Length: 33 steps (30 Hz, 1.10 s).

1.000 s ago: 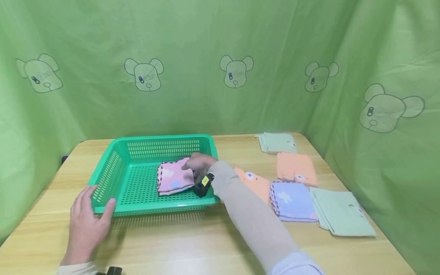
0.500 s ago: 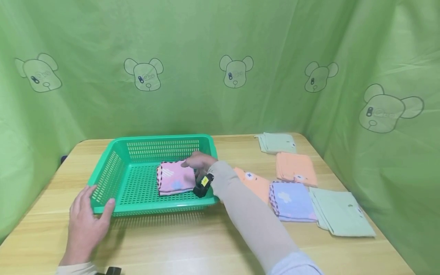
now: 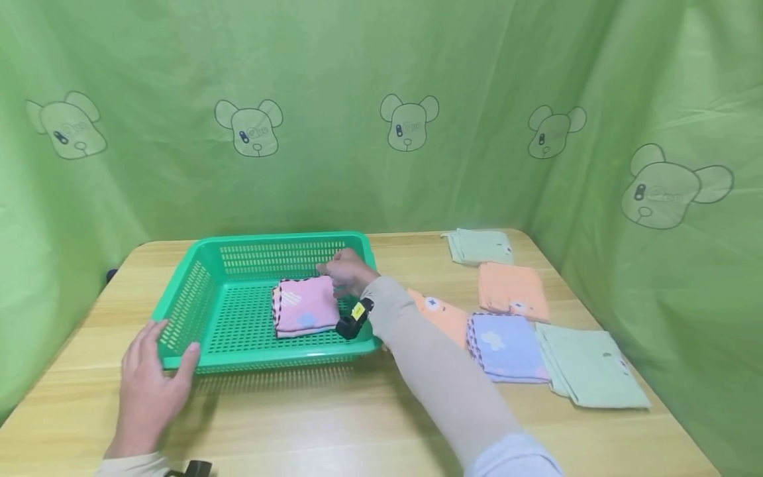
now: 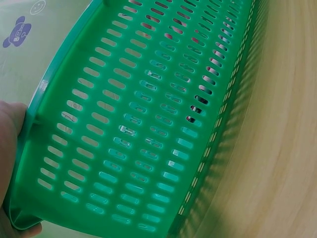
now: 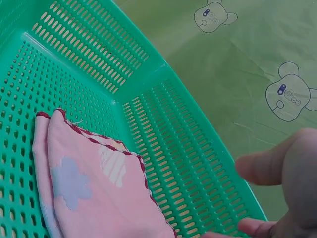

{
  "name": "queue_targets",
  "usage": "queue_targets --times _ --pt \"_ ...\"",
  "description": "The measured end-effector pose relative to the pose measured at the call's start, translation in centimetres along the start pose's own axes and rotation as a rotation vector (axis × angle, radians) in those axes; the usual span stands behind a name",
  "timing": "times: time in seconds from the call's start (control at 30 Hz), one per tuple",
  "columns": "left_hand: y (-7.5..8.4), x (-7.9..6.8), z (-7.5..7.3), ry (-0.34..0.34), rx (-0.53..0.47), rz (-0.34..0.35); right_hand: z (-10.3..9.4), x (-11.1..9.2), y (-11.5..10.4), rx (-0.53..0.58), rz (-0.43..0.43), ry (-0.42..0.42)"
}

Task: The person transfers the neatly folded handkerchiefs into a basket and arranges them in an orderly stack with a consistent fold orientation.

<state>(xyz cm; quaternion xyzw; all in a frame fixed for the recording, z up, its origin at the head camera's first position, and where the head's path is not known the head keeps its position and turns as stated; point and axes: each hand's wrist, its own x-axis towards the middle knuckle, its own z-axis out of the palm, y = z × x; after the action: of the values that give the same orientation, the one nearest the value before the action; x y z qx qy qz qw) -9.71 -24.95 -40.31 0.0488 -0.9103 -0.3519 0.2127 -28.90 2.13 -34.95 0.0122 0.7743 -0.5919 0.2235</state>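
At the basket's seven o'clock corner, the left hand (image 3: 149, 387) grips the green plastic basket (image 3: 262, 361) on the wooden counter (image 3: 286, 424). Between three and four o'clock lie a folded mint cloth (image 3: 596, 368) and a lavender flowered cloth (image 3: 512, 348). Inside, at three, lies the folded pink flowered cloth (image 3: 305, 306); near its two o'clock corner, the right hand (image 3: 348, 273) is empty, thumb spread from fingers. Bear-print curtain (image 3: 334, 179) hangs at twelve.

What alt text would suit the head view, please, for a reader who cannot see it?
A person's left hand grips the near left corner of a green basket, while the right hand hovers by a folded pink cloth inside. Two orange cloths, two pale green cloths and a blue cloth lie to the right on a wooden table.
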Motion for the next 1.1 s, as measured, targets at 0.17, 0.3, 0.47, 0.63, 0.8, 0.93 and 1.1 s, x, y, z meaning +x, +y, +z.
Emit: queue_targets --times 0.17,0.3,0.47,0.63,0.8,0.93,1.1 --pt "0.0 0.1 0.1 0.009 -0.003 0.005 -0.4 -0.1 -0.5 0.085 -0.017 -0.003" --pt "0.1 0.1 0.1 0.006 -0.003 0.001 -0.9 -0.3 -0.9 0.108 -0.035 -0.004" --pt "0.0 0.1 0.1 0.003 -0.006 -0.007 -1.9 -0.9 -1.7 0.058 -0.075 -0.014" --pt "-0.1 0.2 0.1 0.009 -0.013 -0.001 -3.2 -1.6 -2.5 0.036 -0.103 0.007" --pt "0.0 0.2 0.1 0.007 -0.015 0.0 -4.9 -2.1 -2.9 0.027 -0.126 0.046" --pt "0.0 0.1 0.1 0.005 -0.013 -0.001 -6.7 -2.1 -2.6 0.047 -0.144 0.079" --pt "0.1 0.0 0.0 -0.002 -0.01 -0.006 -9.1 -2.5 -2.1 0.059 -0.165 0.115"
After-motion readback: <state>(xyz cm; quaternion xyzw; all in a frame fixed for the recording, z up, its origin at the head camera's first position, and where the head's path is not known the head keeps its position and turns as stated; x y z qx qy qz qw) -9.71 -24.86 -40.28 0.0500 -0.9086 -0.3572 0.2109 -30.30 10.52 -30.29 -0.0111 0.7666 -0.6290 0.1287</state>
